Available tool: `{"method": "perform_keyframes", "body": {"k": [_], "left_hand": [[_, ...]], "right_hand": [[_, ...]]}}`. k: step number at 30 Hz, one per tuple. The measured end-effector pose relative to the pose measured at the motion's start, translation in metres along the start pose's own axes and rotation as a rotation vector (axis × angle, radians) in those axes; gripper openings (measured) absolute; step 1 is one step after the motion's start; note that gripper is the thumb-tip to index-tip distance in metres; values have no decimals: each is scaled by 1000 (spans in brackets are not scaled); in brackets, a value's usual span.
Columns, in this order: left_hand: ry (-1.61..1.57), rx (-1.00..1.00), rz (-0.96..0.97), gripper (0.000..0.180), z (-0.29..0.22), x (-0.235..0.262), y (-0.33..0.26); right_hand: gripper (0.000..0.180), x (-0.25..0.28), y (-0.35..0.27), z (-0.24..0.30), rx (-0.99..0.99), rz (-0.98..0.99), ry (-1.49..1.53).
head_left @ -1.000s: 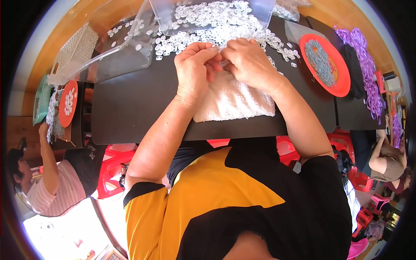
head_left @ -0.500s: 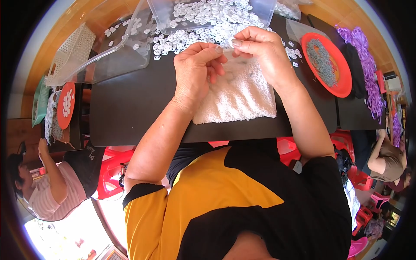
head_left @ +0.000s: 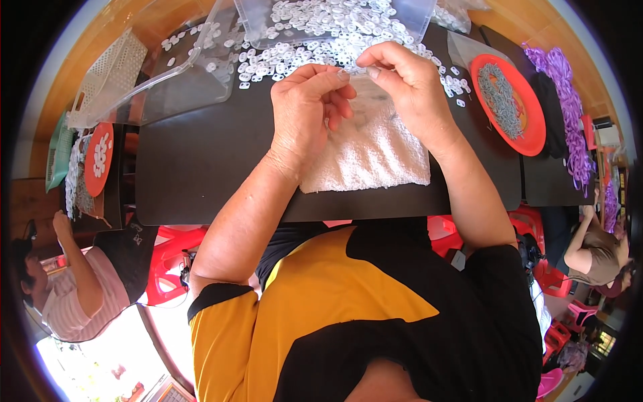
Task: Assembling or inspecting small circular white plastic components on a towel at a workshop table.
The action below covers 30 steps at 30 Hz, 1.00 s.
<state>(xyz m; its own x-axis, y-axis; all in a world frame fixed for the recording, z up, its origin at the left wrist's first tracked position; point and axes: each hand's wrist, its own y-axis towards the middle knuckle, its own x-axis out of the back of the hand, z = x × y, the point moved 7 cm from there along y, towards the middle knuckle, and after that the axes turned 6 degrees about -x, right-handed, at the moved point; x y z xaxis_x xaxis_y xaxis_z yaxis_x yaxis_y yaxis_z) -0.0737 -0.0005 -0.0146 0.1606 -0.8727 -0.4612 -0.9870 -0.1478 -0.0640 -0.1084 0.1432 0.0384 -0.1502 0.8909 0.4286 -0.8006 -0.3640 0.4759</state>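
Both hands are raised over a folded white towel (head_left: 368, 161) on the dark table. My left hand (head_left: 309, 100) is closed in a pinch of thumb and forefinger, its other fingers curled below; what it holds is too small to make out. My right hand (head_left: 414, 90) faces it with bent forefinger and thumb close together, and anything between the tips is hidden or too tiny to name. Just beyond the hands lies a heap of small white plastic pieces with holes (head_left: 295, 57), spilling from a clear plastic bin (head_left: 418, 20).
A red plate (head_left: 532, 127) of thin grey metal pieces stands at right, near purple ribbon strands (head_left: 573, 120). At left are a clear lid-like container (head_left: 187, 100), a white basket (head_left: 110, 74) and another red plate (head_left: 98, 171). Other people sit at both sides.
The white piece seen at my right fingertips is no longer visible there. My right hand has shifted slightly; the left keeps its pinch.
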Motion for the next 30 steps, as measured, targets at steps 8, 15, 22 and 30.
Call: {"method": "perform_keyframes", "body": {"k": [8, 15, 22, 30], "left_hand": [[13, 25, 29, 11, 1, -2, 1], [84, 0, 77, 11, 2, -6, 0], [17, -1, 24, 10, 4, -2, 1], [12, -11, 8, 11, 3, 0, 2]], "right_hand": [[11, -7, 0, 3, 29, 43, -28], [8, -11, 0, -7, -135, 122, 15], [9, -17, -3, -24, -245, 102, 142], [13, 0, 3, -21, -330, 16, 342]]}}
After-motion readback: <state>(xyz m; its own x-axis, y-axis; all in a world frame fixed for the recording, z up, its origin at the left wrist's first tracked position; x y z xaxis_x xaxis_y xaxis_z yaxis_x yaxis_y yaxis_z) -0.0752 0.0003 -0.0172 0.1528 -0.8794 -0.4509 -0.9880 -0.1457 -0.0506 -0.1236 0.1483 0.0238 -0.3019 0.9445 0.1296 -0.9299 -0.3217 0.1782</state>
